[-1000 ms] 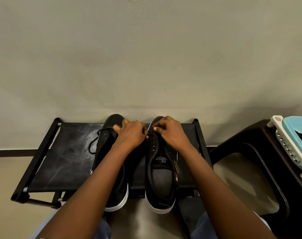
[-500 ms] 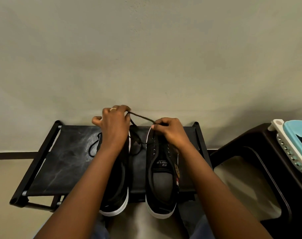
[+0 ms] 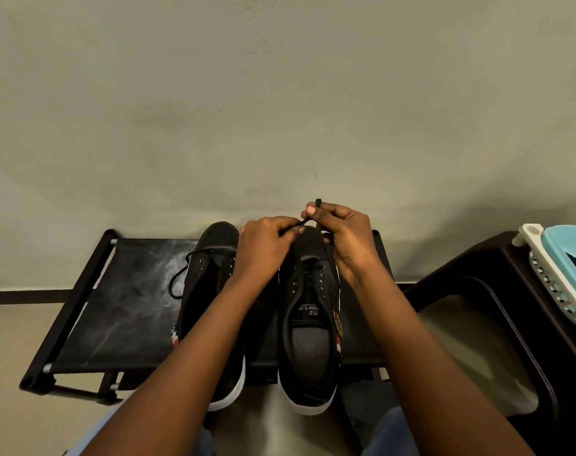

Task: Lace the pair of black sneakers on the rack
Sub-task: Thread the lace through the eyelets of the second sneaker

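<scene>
Both hands pinch one thin black shoelace (image 3: 296, 224) above the toe of the right-hand black canvas sneaker (image 3: 308, 311).

The left hand (image 3: 263, 248) and right hand (image 3: 341, 232) each nip the lace between thumb and curled fingers; the lace end juts above the right thumb. The left forearm hides much of the left-hand black white-soled sneaker (image 3: 211, 278), whose loose lace loops toward 9 o'clock. Both sneakers sit on the black fabric-topped metal rack (image 3: 122, 304). At 3 o'clock, edge-cropped, a pale blue and white plastic basket (image 3: 556, 271) holds something dark, perhaps cloth. Half a second ago the left hand was raised at 11 o'clock, drawing the lace taut.
</scene>
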